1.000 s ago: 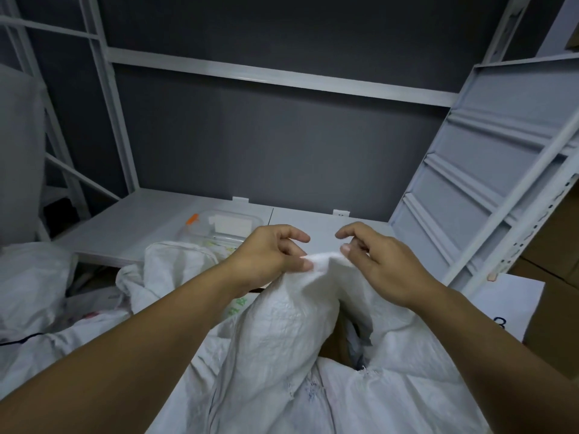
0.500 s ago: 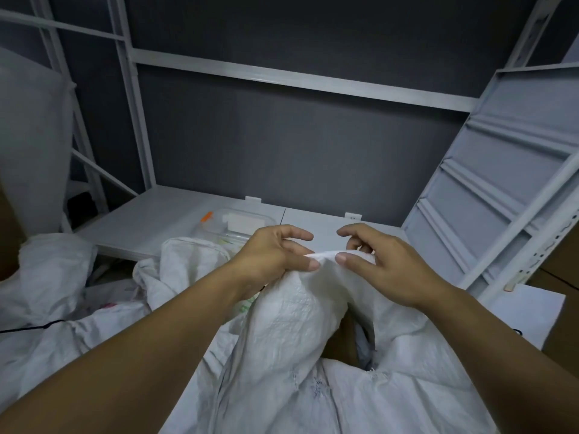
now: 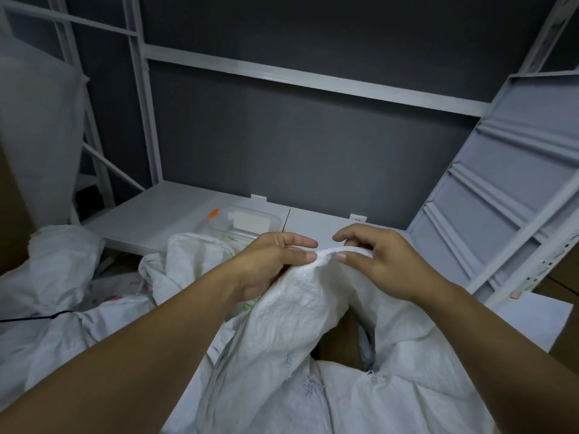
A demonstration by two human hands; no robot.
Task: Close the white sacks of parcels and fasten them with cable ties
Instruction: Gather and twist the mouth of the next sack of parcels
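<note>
Front and centre, the white sack (image 3: 297,308) stands bunched before the person, its top hem drawn up to a peak. The left hand (image 3: 269,261) pinches that hem, thumb closed on the fabric and forefinger reaching out above it. The right hand (image 3: 385,261) pinches the hem just beside it with thumb and fingertip, its other fingers arched loosely over. Under the right wrist the mouth gapes, and a brown parcel (image 3: 341,343) shows in the gap.

The step looks like gathering the mouth into a neck. Done well, I judge, the hands feed the slack hem in pleat by pleat until that gap shuts. One hand then clamps the neck low while the other fetches a cable tie; neither holds one now.

Behind, a clear plastic box (image 3: 247,223) sits on the white shelf (image 3: 156,220). More sacks (image 3: 62,277) lie at the left.
</note>
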